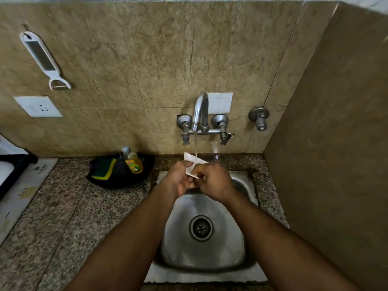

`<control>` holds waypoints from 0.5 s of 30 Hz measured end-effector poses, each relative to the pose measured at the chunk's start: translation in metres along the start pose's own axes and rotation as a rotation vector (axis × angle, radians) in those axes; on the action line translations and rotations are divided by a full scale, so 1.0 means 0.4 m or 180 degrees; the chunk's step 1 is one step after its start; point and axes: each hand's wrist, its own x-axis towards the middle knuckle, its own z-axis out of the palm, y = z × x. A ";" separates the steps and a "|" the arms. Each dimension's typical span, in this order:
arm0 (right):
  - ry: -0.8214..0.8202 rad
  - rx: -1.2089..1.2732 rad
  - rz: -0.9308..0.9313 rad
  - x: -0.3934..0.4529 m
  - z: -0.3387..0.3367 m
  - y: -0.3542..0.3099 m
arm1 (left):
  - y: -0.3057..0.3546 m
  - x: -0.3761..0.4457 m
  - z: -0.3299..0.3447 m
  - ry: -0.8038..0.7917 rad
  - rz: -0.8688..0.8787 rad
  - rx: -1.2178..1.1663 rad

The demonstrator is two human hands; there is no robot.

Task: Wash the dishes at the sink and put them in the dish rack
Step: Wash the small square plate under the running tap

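Over the back of the steel sink, my left hand and my right hand hold a small flat white item between them. Both hands grip its lower part, and its upper end sticks out toward the wall. Water runs from the tap in a thin stream onto the white item. What the item is cannot be told. The sink bowl below holds no dishes, and its drain is uncovered.
A black tray left of the sink holds a green-yellow sponge and a yellow soap bottle. A white peeler hangs on the wall. A socket is below it. The wall on the right stands close to the sink.
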 end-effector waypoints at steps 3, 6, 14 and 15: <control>0.0065 0.0319 0.0315 -0.010 -0.023 0.027 | -0.014 -0.008 -0.004 0.0174 0.0163 -0.0353; 0.0430 0.1051 0.1008 0.003 -0.028 0.056 | -0.024 -0.009 -0.012 0.0300 0.0253 -0.0609; 0.1462 0.1790 0.2031 0.119 -0.077 0.102 | -0.039 -0.001 -0.035 0.0563 0.0295 -0.0699; 0.1420 0.1743 0.1973 0.131 -0.079 0.104 | -0.042 -0.004 -0.035 0.0556 0.0295 -0.0703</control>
